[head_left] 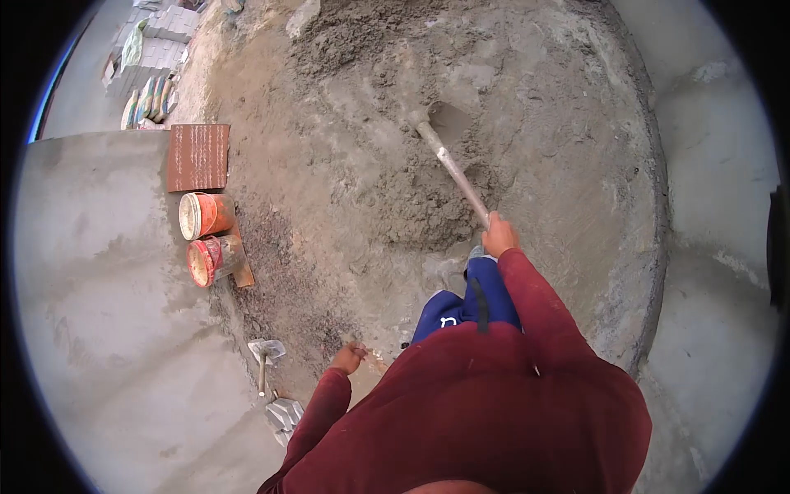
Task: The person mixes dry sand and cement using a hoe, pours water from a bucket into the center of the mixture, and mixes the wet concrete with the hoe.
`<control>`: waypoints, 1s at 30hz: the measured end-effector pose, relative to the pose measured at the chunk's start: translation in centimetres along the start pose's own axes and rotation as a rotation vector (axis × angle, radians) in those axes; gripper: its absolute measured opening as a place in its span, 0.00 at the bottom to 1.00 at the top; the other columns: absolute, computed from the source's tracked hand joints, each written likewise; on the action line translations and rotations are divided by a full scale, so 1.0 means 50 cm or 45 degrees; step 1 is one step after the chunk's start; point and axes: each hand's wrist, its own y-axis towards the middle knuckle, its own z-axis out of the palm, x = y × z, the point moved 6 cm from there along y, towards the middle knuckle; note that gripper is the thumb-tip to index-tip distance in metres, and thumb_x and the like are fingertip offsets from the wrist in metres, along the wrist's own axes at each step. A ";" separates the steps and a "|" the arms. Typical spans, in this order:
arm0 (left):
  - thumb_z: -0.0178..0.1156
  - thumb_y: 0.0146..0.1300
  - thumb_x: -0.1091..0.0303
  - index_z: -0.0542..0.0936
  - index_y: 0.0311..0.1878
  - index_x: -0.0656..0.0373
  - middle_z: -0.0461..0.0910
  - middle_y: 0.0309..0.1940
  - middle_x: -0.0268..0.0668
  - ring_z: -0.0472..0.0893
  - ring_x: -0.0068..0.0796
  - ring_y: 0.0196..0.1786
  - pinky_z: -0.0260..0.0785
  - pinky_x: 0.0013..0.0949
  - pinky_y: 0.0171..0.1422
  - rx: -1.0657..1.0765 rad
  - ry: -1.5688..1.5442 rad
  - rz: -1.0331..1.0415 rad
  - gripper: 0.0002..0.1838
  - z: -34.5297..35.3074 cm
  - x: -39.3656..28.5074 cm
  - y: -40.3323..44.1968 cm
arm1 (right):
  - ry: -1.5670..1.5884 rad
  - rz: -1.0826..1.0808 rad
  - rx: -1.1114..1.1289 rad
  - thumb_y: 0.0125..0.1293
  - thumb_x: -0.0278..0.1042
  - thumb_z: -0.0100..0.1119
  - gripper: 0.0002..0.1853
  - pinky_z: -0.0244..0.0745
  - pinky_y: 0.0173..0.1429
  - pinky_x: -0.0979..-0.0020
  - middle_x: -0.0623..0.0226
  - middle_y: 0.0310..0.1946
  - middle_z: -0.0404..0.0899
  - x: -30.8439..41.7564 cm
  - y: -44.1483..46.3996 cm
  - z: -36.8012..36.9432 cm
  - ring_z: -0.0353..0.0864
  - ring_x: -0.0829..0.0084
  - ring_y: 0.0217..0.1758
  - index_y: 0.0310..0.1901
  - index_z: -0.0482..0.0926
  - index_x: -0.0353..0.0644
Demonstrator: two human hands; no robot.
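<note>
My right hand point(500, 235) is wrapped round the upper end of the long wooden handle of a hoe point(461, 179). The handle slopes away to the upper left, and the mortar-coated blade point(448, 122) rests in the wet grey mortar. Just in front of my feet lies a mound of mortar point(428, 210). Away from the tool, my left hand point(348, 359) hangs at my left side, its fingers loosely bent and apart, with nothing visible in them. Part of its palm is hidden.
Two stained buckets, an orange one point(206, 216) and a red-rimmed one point(216, 259), lie at left near a reddish-brown board point(198, 158). A trowel-like tool point(263, 362) and grey blocks point(285, 416) are nearer me. Sacks point(150, 100) and stacked blocks point(160, 49) stand far left. A raised edge point(658, 189) curves along the right.
</note>
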 end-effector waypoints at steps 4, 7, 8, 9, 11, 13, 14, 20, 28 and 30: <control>0.55 0.73 0.59 0.79 0.52 0.58 0.86 0.43 0.36 0.85 0.29 0.42 0.75 0.35 0.46 -0.411 -0.653 0.061 0.14 -0.159 -0.076 0.097 | -0.074 -0.025 -0.075 0.61 0.34 0.64 0.23 0.77 0.56 0.44 0.37 0.45 0.83 -0.018 -0.090 -0.085 0.83 0.36 0.50 0.57 0.72 0.38; 0.56 0.73 0.59 0.78 0.53 0.56 0.85 0.45 0.35 0.84 0.28 0.41 0.74 0.35 0.42 -0.636 -0.926 0.022 0.13 -0.215 -0.162 0.100 | -0.027 -0.038 -0.086 0.59 0.33 0.64 0.21 0.78 0.57 0.47 0.37 0.44 0.83 -0.073 -0.123 -0.137 0.83 0.38 0.52 0.53 0.76 0.36; 0.56 0.73 0.59 0.78 0.53 0.56 0.85 0.45 0.35 0.84 0.28 0.41 0.74 0.35 0.42 -0.639 -0.948 0.034 0.13 -0.217 -0.185 0.095 | -0.057 -0.003 -0.023 0.57 0.33 0.64 0.20 0.78 0.57 0.48 0.37 0.45 0.84 -0.088 -0.126 -0.148 0.83 0.39 0.52 0.52 0.78 0.34; 0.56 0.73 0.60 0.78 0.54 0.56 0.85 0.45 0.34 0.84 0.28 0.41 0.74 0.35 0.42 -0.523 -0.839 0.027 0.14 -0.210 -0.205 0.102 | -0.091 0.029 0.039 0.56 0.33 0.65 0.20 0.78 0.57 0.50 0.37 0.45 0.84 -0.102 -0.127 -0.161 0.84 0.41 0.53 0.50 0.80 0.33; 0.56 0.72 0.60 0.78 0.54 0.57 0.86 0.46 0.35 0.85 0.28 0.41 0.74 0.35 0.40 -0.350 -0.564 0.092 0.15 -0.200 -0.206 0.142 | -0.123 0.145 0.125 0.53 0.35 0.67 0.22 0.80 0.55 0.52 0.37 0.44 0.85 -0.179 -0.113 -0.143 0.86 0.44 0.51 0.49 0.82 0.29; 0.56 0.71 0.60 0.78 0.54 0.57 0.86 0.46 0.36 0.86 0.29 0.41 0.75 0.36 0.40 -0.286 -0.480 0.058 0.15 -0.172 -0.185 0.127 | -0.209 0.314 0.283 0.53 0.37 0.67 0.20 0.83 0.44 0.56 0.45 0.31 0.87 -0.277 -0.105 -0.096 0.90 0.52 0.37 0.42 0.86 0.28; 0.56 0.71 0.60 0.79 0.54 0.57 0.86 0.46 0.37 0.86 0.30 0.41 0.75 0.37 0.40 -0.269 -0.534 -0.045 0.15 -0.156 -0.175 0.114 | -0.205 0.376 0.382 0.54 0.37 0.67 0.18 0.83 0.42 0.58 0.47 0.27 0.86 -0.295 -0.115 -0.086 0.90 0.56 0.33 0.39 0.86 0.28; 0.55 0.70 0.61 0.80 0.54 0.59 0.86 0.46 0.38 0.86 0.33 0.43 0.78 0.45 0.43 -0.137 -0.371 -0.198 0.16 -0.086 -0.085 -0.003 | -0.196 0.612 0.971 0.54 0.37 0.67 0.13 0.79 0.35 0.59 0.55 0.26 0.85 -0.526 -0.175 0.044 0.87 0.64 0.29 0.33 0.87 0.34; 0.53 0.71 0.65 0.86 0.52 0.60 0.89 0.46 0.43 0.88 0.40 0.42 0.81 0.44 0.48 0.096 0.793 0.350 0.16 -0.184 -0.084 0.138 | 0.195 0.861 0.781 0.53 0.30 0.66 0.05 0.78 0.30 0.61 0.60 0.22 0.84 -0.347 -0.074 -0.072 0.85 0.69 0.24 0.28 0.86 0.38; 0.55 0.69 0.63 0.86 0.51 0.61 0.88 0.46 0.46 0.88 0.41 0.43 0.80 0.42 0.50 0.076 0.160 -0.142 0.16 -0.334 -0.162 0.291 | 0.254 0.851 0.634 0.53 0.30 0.66 0.05 0.78 0.30 0.61 0.60 0.22 0.84 -0.214 0.050 -0.111 0.85 0.69 0.24 0.28 0.86 0.38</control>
